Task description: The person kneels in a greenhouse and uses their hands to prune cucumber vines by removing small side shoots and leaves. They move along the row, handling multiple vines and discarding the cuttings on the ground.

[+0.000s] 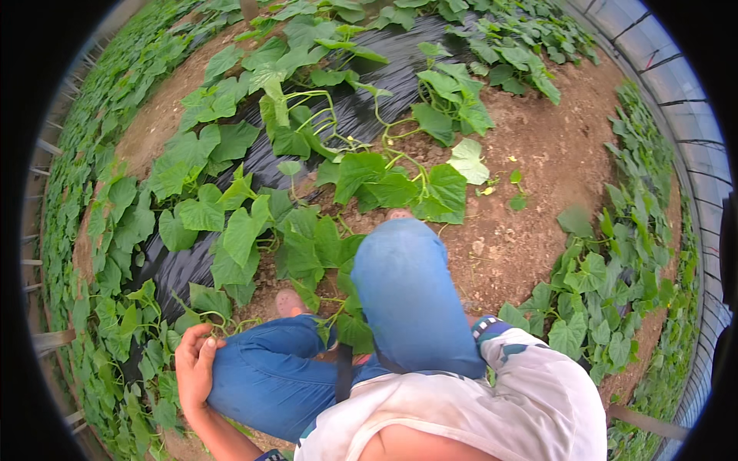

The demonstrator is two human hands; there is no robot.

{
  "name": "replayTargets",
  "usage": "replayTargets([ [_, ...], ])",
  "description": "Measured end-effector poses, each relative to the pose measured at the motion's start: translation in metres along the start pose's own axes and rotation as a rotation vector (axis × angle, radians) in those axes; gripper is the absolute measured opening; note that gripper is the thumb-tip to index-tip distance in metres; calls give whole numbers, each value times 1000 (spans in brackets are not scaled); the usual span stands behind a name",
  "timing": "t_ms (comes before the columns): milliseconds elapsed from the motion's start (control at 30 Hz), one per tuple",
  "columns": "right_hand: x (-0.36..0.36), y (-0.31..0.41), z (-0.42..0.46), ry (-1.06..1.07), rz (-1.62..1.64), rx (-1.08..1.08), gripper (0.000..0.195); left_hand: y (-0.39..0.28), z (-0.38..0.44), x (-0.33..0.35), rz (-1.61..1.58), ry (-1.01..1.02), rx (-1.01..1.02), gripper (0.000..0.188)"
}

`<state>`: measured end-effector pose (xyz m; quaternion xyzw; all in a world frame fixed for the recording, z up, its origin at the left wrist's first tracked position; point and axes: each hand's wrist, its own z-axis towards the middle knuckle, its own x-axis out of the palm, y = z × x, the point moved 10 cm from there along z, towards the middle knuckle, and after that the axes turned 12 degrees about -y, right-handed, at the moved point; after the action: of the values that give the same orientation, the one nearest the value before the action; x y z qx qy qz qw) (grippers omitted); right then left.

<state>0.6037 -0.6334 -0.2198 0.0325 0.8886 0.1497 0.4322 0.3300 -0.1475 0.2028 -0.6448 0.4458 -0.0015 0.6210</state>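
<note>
My left hand (195, 363) is beside my left knee, its thumb resting at the edge of the blue jeans (271, 374). Its fingertips are close to a pale green vine stem (230, 327); whether they grip it cannot be told. Behind my raised right knee (403, 282), the right hand is hidden, and only the sleeve cuff (487, 327) leads to it. Broad cucumber-like leaves (305, 248) grow in front of and between my legs. A yellowish pale leaf (469, 161) lies on the soil beyond the right knee.
Black plastic mulch film (184, 265) runs diagonally under the vines. Bare brown soil (519, 230) stretches to the right, with leaf scraps (517, 200) on it. Another plant row (594, 299) borders it. The greenhouse film wall (686, 115) with ribs curves along the right.
</note>
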Motion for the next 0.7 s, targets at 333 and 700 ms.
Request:
replayTargets([
  [333,-30,-49,-8,-49,-55,90,23,-22,-29,13,756,-160,279,44],
  [700,3,152,196,-276,-551,-299,28,-42,56,182,682,757,381,45],
])
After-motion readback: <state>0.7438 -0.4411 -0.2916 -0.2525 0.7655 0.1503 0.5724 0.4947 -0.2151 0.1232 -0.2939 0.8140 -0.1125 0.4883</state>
